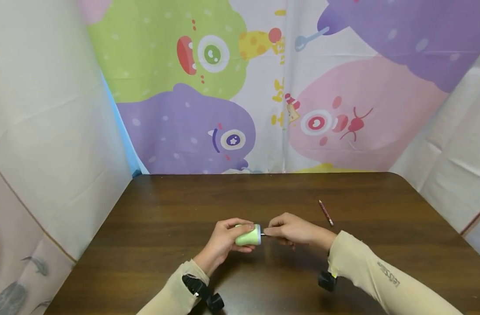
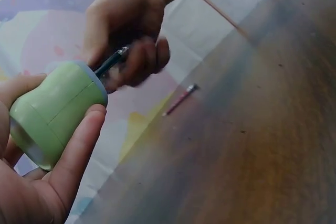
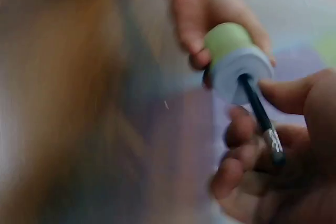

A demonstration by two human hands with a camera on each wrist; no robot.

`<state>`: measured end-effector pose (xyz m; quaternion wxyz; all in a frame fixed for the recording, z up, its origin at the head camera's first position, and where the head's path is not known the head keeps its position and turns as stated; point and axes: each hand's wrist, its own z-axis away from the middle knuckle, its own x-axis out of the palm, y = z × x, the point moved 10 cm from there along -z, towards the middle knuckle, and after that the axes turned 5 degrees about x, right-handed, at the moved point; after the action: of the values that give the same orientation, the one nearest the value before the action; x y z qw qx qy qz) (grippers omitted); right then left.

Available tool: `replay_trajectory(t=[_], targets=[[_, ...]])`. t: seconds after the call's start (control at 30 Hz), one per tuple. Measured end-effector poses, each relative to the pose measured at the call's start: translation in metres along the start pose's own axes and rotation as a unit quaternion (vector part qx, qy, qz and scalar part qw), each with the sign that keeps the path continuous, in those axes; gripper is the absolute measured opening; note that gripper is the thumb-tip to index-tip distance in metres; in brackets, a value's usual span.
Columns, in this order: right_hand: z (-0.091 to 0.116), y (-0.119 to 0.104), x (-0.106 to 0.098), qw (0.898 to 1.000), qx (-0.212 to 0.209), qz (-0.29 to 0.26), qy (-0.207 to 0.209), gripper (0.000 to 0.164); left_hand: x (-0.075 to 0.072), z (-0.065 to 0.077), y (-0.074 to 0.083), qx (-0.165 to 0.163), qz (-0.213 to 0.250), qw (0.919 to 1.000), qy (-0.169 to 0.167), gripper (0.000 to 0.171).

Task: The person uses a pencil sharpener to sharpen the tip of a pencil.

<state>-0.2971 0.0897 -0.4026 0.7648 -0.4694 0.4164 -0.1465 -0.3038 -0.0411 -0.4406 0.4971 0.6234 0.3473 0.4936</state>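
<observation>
My left hand grips a light-green pencil sharpener lying sideways above the table, thumb and fingers wrapped around its body. Its pale blue-grey end faces right, with a round hole in it. A dark pencil sits with one end in that hole; a silver band and dark tip show at the other end. Around the pencil, the thumb and curled fingers of my right hand hold it close to the sharpener. The pencil's inserted end is hidden inside.
On the brown wooden table, a reddish pencil lies beyond the right hand. Behind the table's far edge hangs a cartoon-print curtain, with white cloth on the left side. Both wrists carry black camera mounts.
</observation>
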Motion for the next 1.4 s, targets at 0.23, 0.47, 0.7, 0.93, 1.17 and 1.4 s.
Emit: replay_trajectory(t=[0.23,0.47,0.7,0.93,1.17,1.4], targets=[[0.055,-0.070,0.005,0.762,-0.410,0.439,0.241,0.016,-0.005,0.000,0.010,-0.002,0.026,0.9996,0.010,0.012],[0.054,-0.062,0.011,0.744,-0.449,0.393,0.300,0.028,-0.007,0.001,0.012,0.005,0.031,0.9991,0.027,0.011],[0.003,-0.016,-0.008,0.985,-0.109,0.018,0.135,0.016,-0.009,0.000,0.011,0.009,0.016,0.9992,0.036,0.013],[-0.005,0.023,0.024,0.936,0.141,-0.306,-0.102,0.030,-0.005,-0.002,0.012,0.014,0.002,0.9999,0.009,0.022],[0.003,-0.006,0.001,0.996,-0.022,-0.085,-0.003,0.023,-0.006,-0.001,0.012,0.003,0.000,1.0000,-0.001,0.016],[0.060,-0.075,0.004,0.762,-0.415,0.420,0.266,0.020,-0.011,-0.002,0.018,-0.001,0.022,0.9997,0.008,0.008]])
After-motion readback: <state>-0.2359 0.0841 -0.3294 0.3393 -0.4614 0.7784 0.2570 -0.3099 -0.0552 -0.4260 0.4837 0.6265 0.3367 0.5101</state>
